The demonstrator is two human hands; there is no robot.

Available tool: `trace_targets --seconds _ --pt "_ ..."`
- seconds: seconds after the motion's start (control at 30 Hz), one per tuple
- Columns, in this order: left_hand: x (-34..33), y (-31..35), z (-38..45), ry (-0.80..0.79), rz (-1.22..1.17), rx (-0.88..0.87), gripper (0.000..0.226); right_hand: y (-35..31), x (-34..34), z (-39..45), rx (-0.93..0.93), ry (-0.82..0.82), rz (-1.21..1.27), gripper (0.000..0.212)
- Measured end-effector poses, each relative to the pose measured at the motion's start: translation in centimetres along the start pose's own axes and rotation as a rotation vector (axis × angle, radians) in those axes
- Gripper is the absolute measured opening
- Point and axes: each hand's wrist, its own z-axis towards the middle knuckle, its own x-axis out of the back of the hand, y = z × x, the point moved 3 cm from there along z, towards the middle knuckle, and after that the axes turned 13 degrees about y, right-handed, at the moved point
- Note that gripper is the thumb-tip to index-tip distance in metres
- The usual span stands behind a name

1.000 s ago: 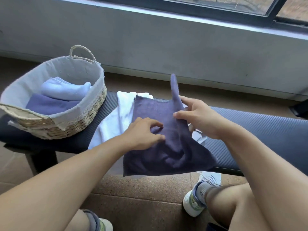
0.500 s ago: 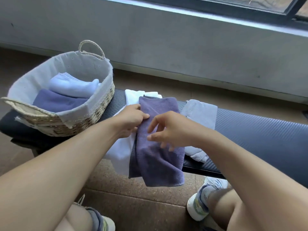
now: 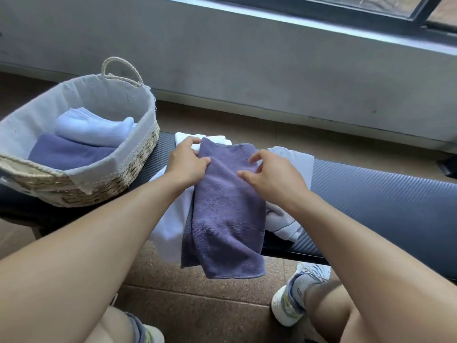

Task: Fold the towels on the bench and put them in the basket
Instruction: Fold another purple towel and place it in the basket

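A purple towel (image 3: 227, 214), folded into a long strip, lies across the dark bench (image 3: 385, 194) and hangs over its front edge. My left hand (image 3: 186, 163) pinches the strip's left edge near the far end, thumb on top. My right hand (image 3: 274, 178) is over the right edge with fingers spread and loosely bent, holding nothing. Under the purple towel lie a white towel (image 3: 170, 226) and a pale grey towel (image 3: 296, 162). The woven basket (image 3: 138, 154) stands on the bench's left end with a light blue folded towel (image 3: 94, 128) and a purple folded towel (image 3: 64, 152) inside.
A grey wall (image 3: 272, 65) under a window runs behind the bench. Brown tiled floor (image 3: 197, 305) lies below. My knees and a white sneaker (image 3: 289, 305) are close to the bench's front edge.
The purple towel, held up and spread a second ago, now lies folded into a strip on the bench. Both hands have moved to its far end, and my right hand has let go.
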Motion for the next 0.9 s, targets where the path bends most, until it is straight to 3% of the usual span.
trace_targets --seconds 0.13,0.27,0.4,0.53,0.63,0.73,0.8,0.9 --pt "-0.1 1.1 -0.1 0.025 0.206 -0.095 0.052 1.5 -0.8 2.8 -0.131 -0.018 -0.003 0.063" --pt "-0.5 1.0 0.3 -0.007 0.237 -0.083 0.068 1.5 -1.8 3.8 -0.196 -0.038 0.202 0.048" --pt "-0.1 0.6 0.6 -0.059 0.048 0.041 0.08 0.0 -0.8 3.6 -0.242 0.013 0.574 0.014" --pt "1.8 0.9 0.3 -0.33 -0.211 0.193 0.116 -1.4 0.9 2.4 -0.305 -0.133 1.049 0.018" --pt "3.1 2.8 -1.3 -0.542 -0.404 0.17 0.07 -1.3 2.4 1.4 -0.23 -0.25 1.23 0.059" --pt "3.9 4.4 -3.7 -0.675 -0.574 0.245 0.048 -1.5 4.0 -0.3 -0.143 -0.375 1.265 0.067" --pt "4.0 5.2 -5.1 -0.628 -0.628 0.259 0.035 -1.3 4.9 -1.3 -0.111 -0.381 1.243 0.065" --pt "3.8 6.0 -7.1 -0.439 -0.702 0.22 0.019 -0.5 6.1 -2.1 -0.06 -0.262 1.144 0.06"
